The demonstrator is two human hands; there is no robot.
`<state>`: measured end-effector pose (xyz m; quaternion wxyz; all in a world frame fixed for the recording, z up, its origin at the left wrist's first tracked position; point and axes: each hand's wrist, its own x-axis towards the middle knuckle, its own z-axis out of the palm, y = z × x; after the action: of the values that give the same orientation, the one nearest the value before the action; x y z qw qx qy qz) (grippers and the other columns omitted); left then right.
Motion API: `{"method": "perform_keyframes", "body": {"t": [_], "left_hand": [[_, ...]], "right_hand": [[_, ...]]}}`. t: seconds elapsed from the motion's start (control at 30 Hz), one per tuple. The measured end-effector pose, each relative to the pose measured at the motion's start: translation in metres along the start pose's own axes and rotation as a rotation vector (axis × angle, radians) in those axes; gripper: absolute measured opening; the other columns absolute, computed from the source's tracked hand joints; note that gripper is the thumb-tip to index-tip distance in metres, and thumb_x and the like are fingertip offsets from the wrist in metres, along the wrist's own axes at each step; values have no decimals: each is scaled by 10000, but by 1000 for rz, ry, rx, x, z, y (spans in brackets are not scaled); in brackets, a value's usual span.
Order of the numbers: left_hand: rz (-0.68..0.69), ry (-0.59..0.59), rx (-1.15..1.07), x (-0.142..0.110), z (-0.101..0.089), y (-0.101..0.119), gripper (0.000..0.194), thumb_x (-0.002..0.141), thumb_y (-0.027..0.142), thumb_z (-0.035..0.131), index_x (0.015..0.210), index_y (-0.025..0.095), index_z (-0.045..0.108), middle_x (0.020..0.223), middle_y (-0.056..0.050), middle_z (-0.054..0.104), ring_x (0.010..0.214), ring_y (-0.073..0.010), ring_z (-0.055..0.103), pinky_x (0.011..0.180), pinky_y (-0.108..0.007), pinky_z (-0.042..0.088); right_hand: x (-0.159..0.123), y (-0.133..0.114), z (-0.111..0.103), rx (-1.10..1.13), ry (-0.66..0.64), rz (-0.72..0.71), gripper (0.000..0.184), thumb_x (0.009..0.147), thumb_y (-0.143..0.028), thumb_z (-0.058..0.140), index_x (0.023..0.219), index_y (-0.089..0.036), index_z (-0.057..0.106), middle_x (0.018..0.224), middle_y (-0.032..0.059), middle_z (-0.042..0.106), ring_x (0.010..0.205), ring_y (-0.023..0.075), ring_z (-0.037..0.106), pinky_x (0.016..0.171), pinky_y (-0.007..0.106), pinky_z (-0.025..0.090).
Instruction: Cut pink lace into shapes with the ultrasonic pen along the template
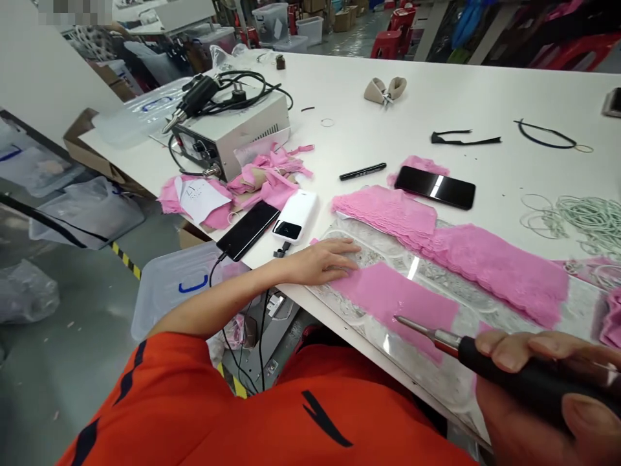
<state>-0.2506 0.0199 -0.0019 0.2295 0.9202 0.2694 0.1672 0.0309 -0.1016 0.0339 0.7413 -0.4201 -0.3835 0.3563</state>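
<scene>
My right hand (543, 382) grips the black handle of a tool that looks like a soldering iron (451, 340). Its thin metal tip is over a flat piece of pink fabric (398, 301), and I cannot tell whether it touches. That piece lies on a clear patterned sheet (373, 243) along the near table edge. My left hand (325, 261) rests with outstretched fingers on the fabric's left end. Just beyond, two overlapping stacks of pink fabric pieces (499, 268) lie on the sheet.
A grey control box (257, 126) carries a black handpiece (198, 97) and cables. Pink scraps (272, 175), a white power bank (295, 217) and a black phone (248, 230) lie left. Another phone (436, 186) and a pen (363, 171) lie beyond the stacks; green cords (592, 217) are right.
</scene>
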Motion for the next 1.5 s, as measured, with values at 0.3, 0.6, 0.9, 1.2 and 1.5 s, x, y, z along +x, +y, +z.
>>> {"method": "perform_keyframes", "body": {"t": [0.3, 0.6, 0.9, 1.2, 1.5], "left_hand": [[-81, -15, -73, 4, 4, -4, 247, 955, 260, 673, 1183, 187, 734, 1479, -133, 551, 1467, -274, 415, 1210, -456, 377], [-59, 10, -52, 5, 8, -5, 229, 955, 250, 662, 1157, 183, 746, 1448, -127, 575, 1435, -275, 448, 1191, -452, 395], [-60, 37, -40, 6, 12, -5, 219, 938, 261, 684, 1135, 201, 759, 1434, -119, 591, 1415, -287, 472, 1178, -457, 410], [-52, 41, -28, 5, 13, -7, 227, 944, 274, 675, 1146, 207, 755, 1438, -113, 587, 1424, -286, 460, 1177, -459, 408], [-67, 31, -28, 6, 13, -5, 239, 931, 264, 692, 1154, 204, 755, 1449, -116, 582, 1437, -299, 450, 1189, -472, 398]], "right_hand": [[4, 23, 69, 111, -259, -5, 236, 720, -249, 741, 923, -270, 622, 818, -35, 613, 580, 145, 564, 636, 394, 576], [4, 31, 89, 105, -322, -40, 208, 753, -192, 673, 929, -241, 574, 821, -26, 621, 589, 139, 579, 627, 384, 574], [4, 35, 99, 97, -324, -37, 205, 717, -193, 696, 881, -235, 579, 812, -33, 631, 547, 123, 575, 586, 370, 561], [3, 38, 102, 87, -341, -53, 185, 720, -184, 696, 865, -229, 591, 821, -35, 637, 538, 116, 586, 576, 361, 563], [4, 39, 100, 104, -366, -79, 183, 729, -139, 684, 867, -213, 591, 835, -28, 644, 556, 121, 605, 588, 356, 565]]}}
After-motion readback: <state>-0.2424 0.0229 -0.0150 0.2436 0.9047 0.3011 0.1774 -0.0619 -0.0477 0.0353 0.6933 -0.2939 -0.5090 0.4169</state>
